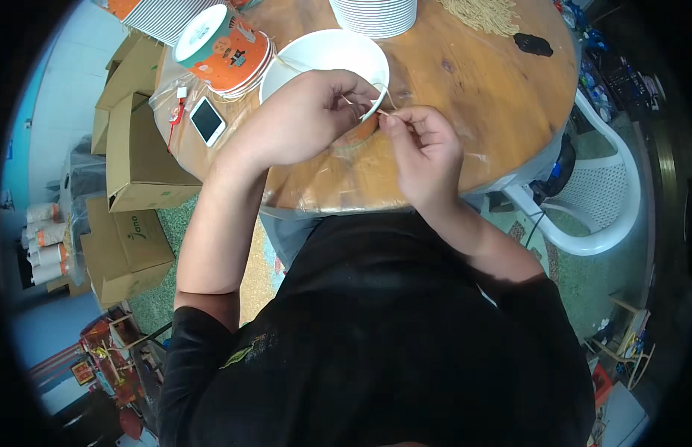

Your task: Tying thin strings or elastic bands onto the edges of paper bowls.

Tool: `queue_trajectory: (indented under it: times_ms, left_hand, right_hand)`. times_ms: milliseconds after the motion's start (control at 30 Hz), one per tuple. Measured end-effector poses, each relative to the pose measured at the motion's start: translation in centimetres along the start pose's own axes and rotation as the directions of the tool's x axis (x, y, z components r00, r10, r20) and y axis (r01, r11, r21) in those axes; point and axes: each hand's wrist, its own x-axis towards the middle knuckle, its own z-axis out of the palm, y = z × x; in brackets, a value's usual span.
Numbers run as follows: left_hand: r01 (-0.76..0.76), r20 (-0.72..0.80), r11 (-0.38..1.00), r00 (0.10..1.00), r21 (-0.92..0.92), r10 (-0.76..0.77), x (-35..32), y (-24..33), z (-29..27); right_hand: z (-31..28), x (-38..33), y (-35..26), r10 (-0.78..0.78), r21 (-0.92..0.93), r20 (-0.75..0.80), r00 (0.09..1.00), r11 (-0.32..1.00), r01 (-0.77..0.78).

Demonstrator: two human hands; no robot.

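Note:
A white-lined paper bucket (327, 52) tilts toward me on the table, with some orange on its outer wall. My left hand (305, 115) reaches across its mouth, fingers closed at the right side of the rim. A thin tan cord (287, 65) runs over the bucket's left inner wall, and part of it loops by the right rim. Just outside that rim, my right hand (432, 149) pinches the cord's end between thumb and forefinger. The left fingertips are partly hidden, so their exact hold on rim and cord is unclear.
Stacked orange-and-green paper buckets (230, 56) stand left of the work, and a white stack (374, 15) behind it. A bundle of tan cords (484, 15) lies far right beside a black object (534, 45). A phone (209, 121), cardboard boxes (148, 156) and a white chair (595, 194) surround me.

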Motion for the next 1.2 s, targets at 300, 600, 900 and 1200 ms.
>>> queue_trajectory:
  times_ms: [300, 600, 900, 1200]
  left_hand:
    - [0.072, 0.023, 0.967, 0.997, -0.245, -0.068, 0.4, -1.1, 0.3]
    - [0.030, -0.006, 0.980, 0.999, -0.199, -0.032, 0.2, -1.6, 0.7]
    - [-0.426, -0.162, 0.714, 0.787, 0.555, 0.596, -0.8, -0.5, 1.7]
    - [-0.436, -0.118, 0.670, 0.780, 0.601, 0.614, -0.8, -0.1, 1.7]
  right_hand:
    - [0.5, 0.0, 1.4, -0.025, -0.015, -0.065, 0.998, 1.000, 0.024]
    - [0.3, -0.4, 1.1, -0.049, 0.005, -0.055, 0.997, 0.999, 0.050]
    - [-0.8, -0.6, -0.4, -0.109, 0.048, 0.021, 0.994, 0.993, 0.108]
    - [-1.3, -0.4, -0.9, -0.103, -0.003, 0.111, 0.988, 0.995, 0.104]
